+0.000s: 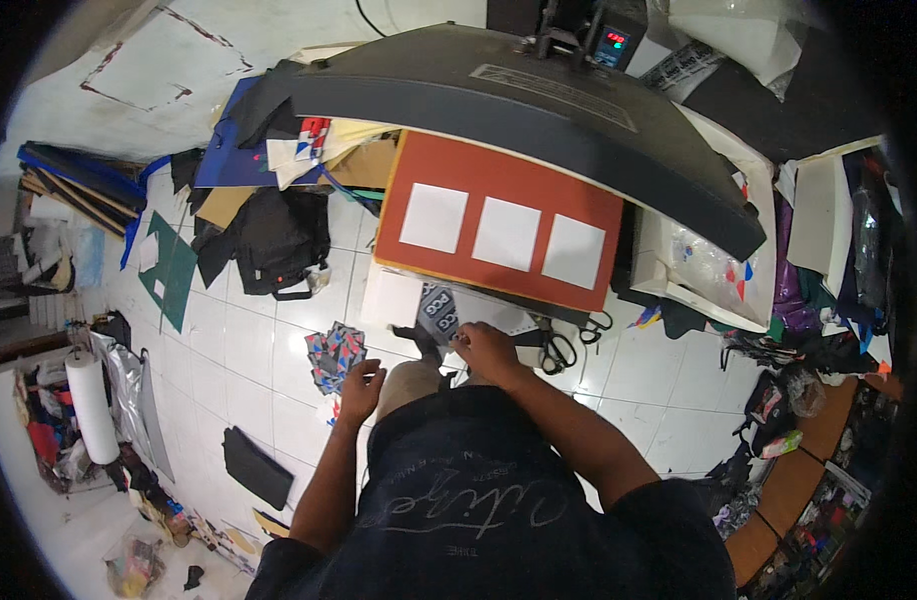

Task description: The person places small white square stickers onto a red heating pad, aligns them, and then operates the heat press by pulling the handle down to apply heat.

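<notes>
My right hand (486, 350) is closed, its fingertips pressed together beside a dark grey printed piece (440, 312); whether they pinch anything is too small to make out. My left hand (360, 390) hangs with loosely bent fingers, slightly apart, and nothing shows in it. Close to it, a loose heap of small red, blue and grey patterned pieces (336, 356) lies on the white tiles. Ahead of me is a heat press (539, 110) with its dark upper plate raised. Three white sheets, the left (434, 217), middle (506, 233) and right (574, 251), lie in a row on its red-brown pad (404, 165).
Black-handled scissors (557, 352) lie at the press's near edge. A white tray (704, 295) of plastic bags stands at its right. Leftward are a black bag (284, 240), a green mat (169, 268), a black flat piece (258, 467) and a white roll (90, 408).
</notes>
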The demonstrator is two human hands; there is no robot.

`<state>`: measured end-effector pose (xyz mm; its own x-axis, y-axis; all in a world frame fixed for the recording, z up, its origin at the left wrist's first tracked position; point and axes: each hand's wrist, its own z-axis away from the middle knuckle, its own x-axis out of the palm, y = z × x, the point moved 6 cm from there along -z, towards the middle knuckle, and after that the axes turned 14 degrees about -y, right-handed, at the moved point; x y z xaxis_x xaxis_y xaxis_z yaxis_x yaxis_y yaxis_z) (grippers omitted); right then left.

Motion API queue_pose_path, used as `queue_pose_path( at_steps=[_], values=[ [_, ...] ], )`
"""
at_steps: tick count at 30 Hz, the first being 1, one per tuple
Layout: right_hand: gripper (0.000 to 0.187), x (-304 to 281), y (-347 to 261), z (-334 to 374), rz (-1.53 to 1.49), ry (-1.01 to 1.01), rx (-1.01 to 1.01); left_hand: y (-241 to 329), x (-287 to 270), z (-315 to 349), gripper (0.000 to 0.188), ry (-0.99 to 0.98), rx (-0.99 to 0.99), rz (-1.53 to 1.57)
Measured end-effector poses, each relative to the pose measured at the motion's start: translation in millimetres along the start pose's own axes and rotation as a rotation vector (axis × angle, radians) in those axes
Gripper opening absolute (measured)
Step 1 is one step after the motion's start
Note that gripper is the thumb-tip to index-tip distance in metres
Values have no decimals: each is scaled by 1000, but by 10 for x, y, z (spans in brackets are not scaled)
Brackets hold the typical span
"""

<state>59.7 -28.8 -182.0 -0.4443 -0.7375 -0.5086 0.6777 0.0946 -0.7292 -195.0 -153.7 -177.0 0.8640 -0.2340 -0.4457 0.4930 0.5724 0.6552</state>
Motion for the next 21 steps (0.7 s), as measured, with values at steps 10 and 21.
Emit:
queue_pose_path(
  at_steps=[10,21],
  values=[
    [43,313,-277,-938,-149,33,395,510,-285,-649,52,135,250,-282],
    [36,522,-313,-1101,-131,149,662,295,-305,-1179,65,-202,169,-376]
  ],
)
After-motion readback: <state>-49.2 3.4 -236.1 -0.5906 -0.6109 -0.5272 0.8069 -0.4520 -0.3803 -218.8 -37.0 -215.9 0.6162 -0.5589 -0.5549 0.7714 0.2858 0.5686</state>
